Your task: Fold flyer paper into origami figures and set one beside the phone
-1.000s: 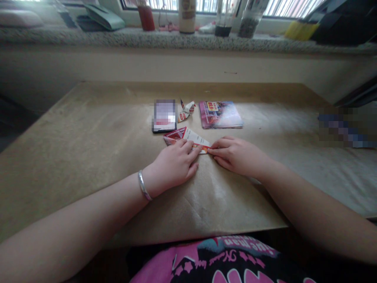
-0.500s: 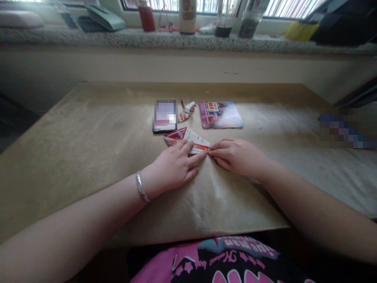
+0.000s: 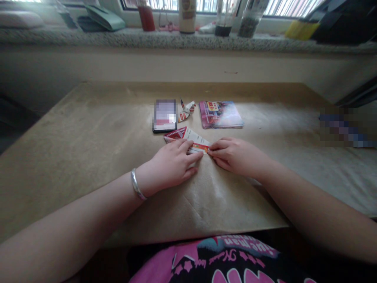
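A folded sheet of printed paper [image 3: 196, 137], red and white with a yellow-orange strip, lies on the table in front of me. My left hand [image 3: 173, 163], with a silver bangle at the wrist, rests on its near left part, fingers stretched out and pressing it down. My right hand [image 3: 232, 155] pinches the paper's right corner between thumb and fingertips. Just beyond the paper stands a small folded paper bird [image 3: 187, 110]. To the bird's left lies a dark-edged phone-like device [image 3: 165, 116] with a blurred screen.
A stack of colourful printed leaflets [image 3: 221, 114] lies beyond my right hand. At the far right is a blurred bluish item [image 3: 347, 129]. The tan-covered table [image 3: 73, 157] ends below a stone windowsill [image 3: 165, 41] holding a red container [image 3: 146, 17], bottles and a green case [image 3: 104, 19].
My left hand has slid slightly left along the paper, away from its right corner. My right hand keeps its pinch at nearly the same spot.
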`<state>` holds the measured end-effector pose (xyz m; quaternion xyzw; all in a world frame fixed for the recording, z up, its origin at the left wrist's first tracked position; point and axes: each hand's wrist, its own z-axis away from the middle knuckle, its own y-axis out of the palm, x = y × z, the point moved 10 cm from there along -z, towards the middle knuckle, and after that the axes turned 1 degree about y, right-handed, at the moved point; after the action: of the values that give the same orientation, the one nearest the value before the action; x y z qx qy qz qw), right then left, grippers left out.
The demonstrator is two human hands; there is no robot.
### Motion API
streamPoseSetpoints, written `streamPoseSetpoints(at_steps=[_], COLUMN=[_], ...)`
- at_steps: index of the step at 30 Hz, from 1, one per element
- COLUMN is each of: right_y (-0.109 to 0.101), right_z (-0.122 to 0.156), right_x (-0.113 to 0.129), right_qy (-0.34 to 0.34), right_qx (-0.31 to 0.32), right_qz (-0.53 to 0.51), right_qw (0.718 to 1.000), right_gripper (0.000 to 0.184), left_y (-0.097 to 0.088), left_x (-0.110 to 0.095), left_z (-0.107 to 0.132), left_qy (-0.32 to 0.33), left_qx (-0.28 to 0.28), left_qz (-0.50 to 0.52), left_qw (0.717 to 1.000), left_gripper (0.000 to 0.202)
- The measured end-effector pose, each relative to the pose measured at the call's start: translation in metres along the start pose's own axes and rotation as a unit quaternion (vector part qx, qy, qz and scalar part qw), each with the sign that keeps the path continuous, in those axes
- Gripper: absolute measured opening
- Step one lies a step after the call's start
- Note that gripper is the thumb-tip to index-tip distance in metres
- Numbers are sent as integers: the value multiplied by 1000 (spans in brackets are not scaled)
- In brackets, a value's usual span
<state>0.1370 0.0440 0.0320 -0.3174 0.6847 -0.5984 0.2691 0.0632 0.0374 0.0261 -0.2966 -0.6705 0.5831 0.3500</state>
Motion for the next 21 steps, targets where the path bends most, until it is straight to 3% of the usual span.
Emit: streamPoseSetpoints(at_steps=[14,21], right_y=[-1,0], right_z=[1,1], right_x=[-1,-3], right_qy=[-5,3], right_qx=[-16,-16], right_qz=[-1,-7], right_qw=[1000,1000], right_gripper=[28,29], left_y=[-11,-13], left_x=[16,23], left_z=[9,13], left_qy=[42,15], left_qx=[29,44], left_qz=[-7,-4], left_qw=[999,999], left_gripper=[31,30])
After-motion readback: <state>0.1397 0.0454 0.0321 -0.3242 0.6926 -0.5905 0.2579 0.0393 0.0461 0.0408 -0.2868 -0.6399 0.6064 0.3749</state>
